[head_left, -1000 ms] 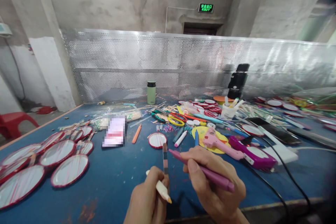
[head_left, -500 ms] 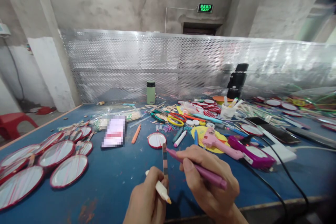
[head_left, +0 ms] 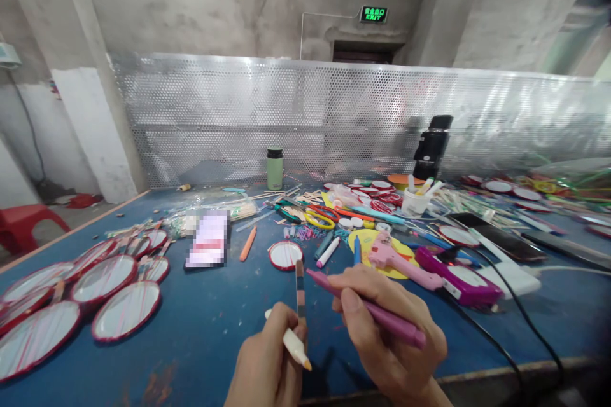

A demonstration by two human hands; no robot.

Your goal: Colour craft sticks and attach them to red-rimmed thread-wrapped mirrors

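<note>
My left hand is closed around a flat wooden stick banded in brown, pink and grey, which points away from me. The same hand pinches a white marker with a yellowish tip. At the stick's far end is a small round red-rimmed mirror; whether the two are joined I cannot tell. My right hand grips a purple marker like a pen. Its tip is just right of the stick's upper part, apart from it.
Several red-rimmed mirrors cluster at left beside a phone. An orange marker lies near the middle. To the right are a pink glue gun, a purple device with cables, and a cup of markers.
My right hand has shifted slightly right and down, drawing the purple marker's tip away from the stick. My left hand and the stick look unmoved.
</note>
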